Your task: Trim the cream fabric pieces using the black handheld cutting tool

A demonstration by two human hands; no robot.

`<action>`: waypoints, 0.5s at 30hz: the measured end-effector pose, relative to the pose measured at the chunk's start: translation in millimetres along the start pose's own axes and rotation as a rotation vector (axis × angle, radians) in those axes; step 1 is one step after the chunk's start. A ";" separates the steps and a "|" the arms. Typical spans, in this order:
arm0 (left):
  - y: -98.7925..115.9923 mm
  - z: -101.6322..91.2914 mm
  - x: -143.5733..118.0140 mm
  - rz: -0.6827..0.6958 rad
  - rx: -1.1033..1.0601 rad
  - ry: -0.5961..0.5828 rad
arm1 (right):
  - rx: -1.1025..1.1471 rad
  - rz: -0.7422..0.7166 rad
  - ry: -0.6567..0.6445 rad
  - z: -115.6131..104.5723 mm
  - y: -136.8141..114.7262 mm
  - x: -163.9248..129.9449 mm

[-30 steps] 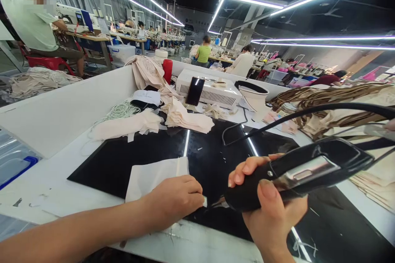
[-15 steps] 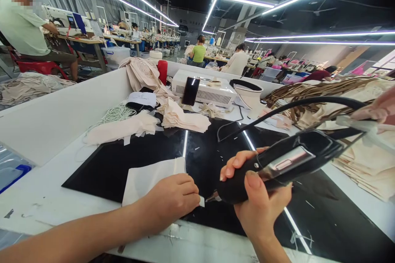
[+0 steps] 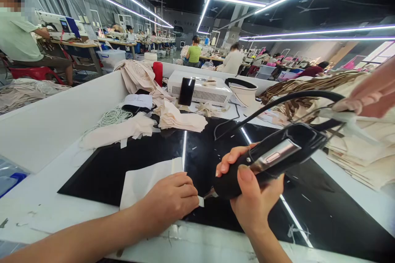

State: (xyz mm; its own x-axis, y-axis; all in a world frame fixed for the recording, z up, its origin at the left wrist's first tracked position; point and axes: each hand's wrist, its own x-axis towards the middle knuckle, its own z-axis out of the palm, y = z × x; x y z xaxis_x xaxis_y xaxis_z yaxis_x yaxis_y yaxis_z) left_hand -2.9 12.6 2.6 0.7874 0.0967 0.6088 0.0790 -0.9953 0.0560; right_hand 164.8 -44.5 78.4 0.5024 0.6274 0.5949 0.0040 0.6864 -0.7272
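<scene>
My left hand (image 3: 174,197) is closed over the edge of a thin white fabric piece (image 3: 138,185), pressing it near the front of a glossy black board (image 3: 101,176). A short pale end of fabric pokes out past its fingertips. In my right hand (image 3: 254,197) is a bulky black corded handheld tool (image 3: 274,158) with a silver switch plate. Its pointed metal tip (image 3: 211,193) points left, close beside that fabric end; whether they touch, I cannot tell. At the tool's rear, another person's hand (image 3: 367,94) is by the cord and a translucent wrapping.
Beige fabric stacks (image 3: 179,119) lie behind the board, with green cord (image 3: 112,121) at left. A phone (image 3: 187,91) leans on a white vented box (image 3: 203,86). Piled cut pieces (image 3: 358,152) stand right. A white side panel (image 3: 61,127) borders the left.
The whole view has shifted slightly. The other person's hand reaches further in from the right at the tool's rear. My two hands keep their grips, with the tool tip still by the fabric end.
</scene>
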 end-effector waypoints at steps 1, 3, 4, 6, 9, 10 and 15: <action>0.4 -0.5 0.5 0.002 0.004 0.002 | -0.001 0.000 -0.001 -0.6 -0.2 0.0; 1.1 -1.3 1.5 0.006 0.008 0.008 | -0.004 -0.002 0.000 -2.1 -0.8 0.0; 1.4 -1.6 1.9 0.005 0.009 0.011 | -0.004 -0.004 0.001 -2.8 -0.9 0.0; 1.7 -2.2 2.4 0.003 0.007 0.011 | -0.001 -0.005 0.002 -3.6 -0.9 0.1; 1.5 -2.5 2.0 -0.001 0.010 0.002 | 0.003 0.000 0.006 -3.5 0.3 0.4; 1.4 -2.4 1.7 -0.003 0.011 -0.003 | 0.003 0.001 0.008 -3.1 0.7 0.4; 1.8 -1.9 1.0 -0.016 0.003 -0.015 | -0.004 0.007 0.012 -0.8 -0.1 -0.1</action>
State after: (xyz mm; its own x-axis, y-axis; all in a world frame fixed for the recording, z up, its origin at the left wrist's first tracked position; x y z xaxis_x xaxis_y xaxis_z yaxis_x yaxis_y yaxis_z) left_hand -3.1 10.8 4.8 0.7953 0.1128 0.5956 0.0934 -0.9936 0.0635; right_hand 165.5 -44.9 78.1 0.5129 0.6277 0.5856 0.0034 0.6806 -0.7326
